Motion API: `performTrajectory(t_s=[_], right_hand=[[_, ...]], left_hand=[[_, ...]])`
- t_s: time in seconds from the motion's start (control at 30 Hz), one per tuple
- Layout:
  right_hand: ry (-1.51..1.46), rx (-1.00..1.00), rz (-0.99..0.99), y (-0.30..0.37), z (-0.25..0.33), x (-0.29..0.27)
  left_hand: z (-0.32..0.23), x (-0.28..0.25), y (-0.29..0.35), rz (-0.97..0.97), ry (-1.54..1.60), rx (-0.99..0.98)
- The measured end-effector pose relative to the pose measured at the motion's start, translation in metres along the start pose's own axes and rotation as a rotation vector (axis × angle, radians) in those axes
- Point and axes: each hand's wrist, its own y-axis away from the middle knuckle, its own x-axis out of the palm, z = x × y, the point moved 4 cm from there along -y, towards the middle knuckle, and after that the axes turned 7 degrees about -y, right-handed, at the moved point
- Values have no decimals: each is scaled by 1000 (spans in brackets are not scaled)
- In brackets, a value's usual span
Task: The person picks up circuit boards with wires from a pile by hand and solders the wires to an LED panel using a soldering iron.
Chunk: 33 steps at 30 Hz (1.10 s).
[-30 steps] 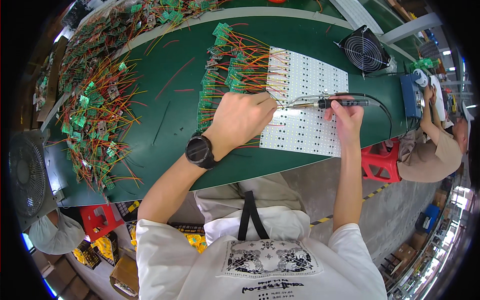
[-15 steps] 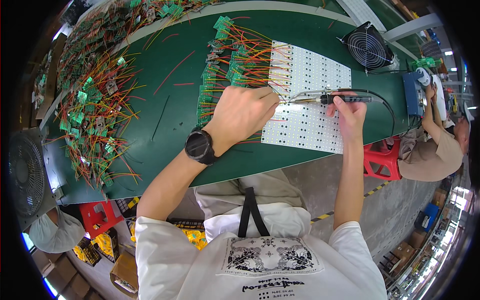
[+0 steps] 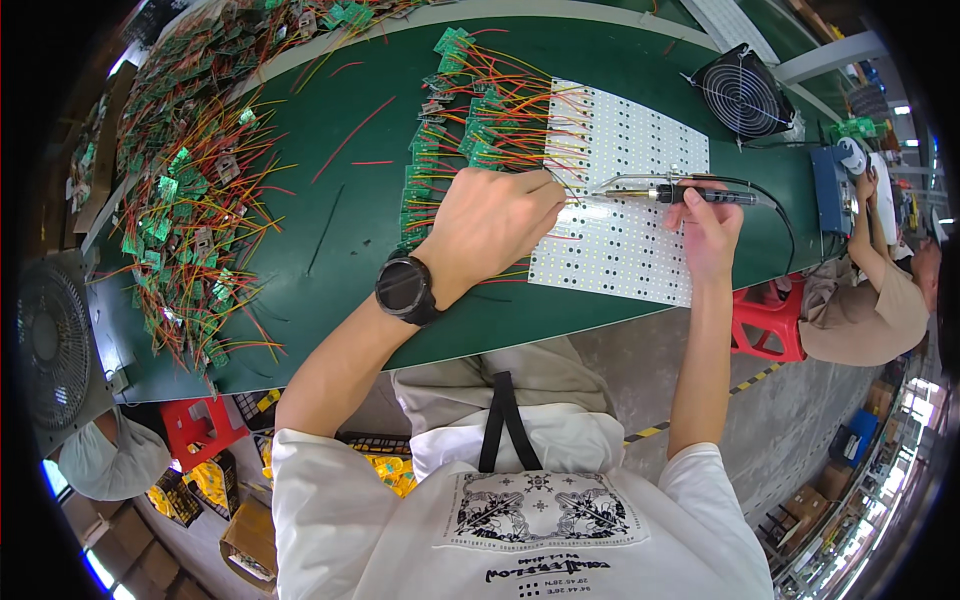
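Observation:
My left hand (image 3: 497, 222) is closed in a pinch over the left edge of a white LED panel (image 3: 625, 250). What its fingertips hold is hidden; a thin dark wire shows beside them. In my right hand (image 3: 710, 232) is a soldering iron (image 3: 722, 195) with a black handle and a thin metal feed tube alongside. Its tip points left, low over the panel and just right of my left fingertips; contact cannot be made out. Small green circuit boards (image 3: 424, 150) lie in rows left of the panel, their red and yellow wires reaching its edge.
A large heap of wired green boards (image 3: 190, 210) covers the table's left side. A black fan (image 3: 742, 95) stands at the back right, near a blue box (image 3: 832, 190). The iron's cable (image 3: 785, 225) curves between them. Another person (image 3: 865, 310) sits at the far right.
The iron's tip has drawn slightly right, away from my left fingertips. My left hand keeps its pinch at the panel's edge. The whole view has shifted a little.

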Motion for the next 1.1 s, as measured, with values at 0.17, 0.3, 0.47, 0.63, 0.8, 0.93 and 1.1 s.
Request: performTrajectory(t_s=[0.17,0.3,0.47,0.63,0.8,0.93,1.1], right_hand=[[-20,7,-17,-1,-2,-3],[-44,29,-25,-1,-4,-3],[-42,33,-44,-1,-4,-3],[-44,36,-55,-1,-3,-2],[-42,56,-72,-2,-5,-4],[-105,90,-142,-3,-3,-5],[-152,71,-184,-7,0,-3]], left_hand=[[-6,-6,-3,-64,-10,-18],[-4,-5,1,-44,17,21],[-5,-6,2,-37,33,17],[-15,-14,-1,26,174,208],[-17,-4,7,120,104,271],[-18,-3,5,139,48,242],[-14,-1,0,41,21,234]])
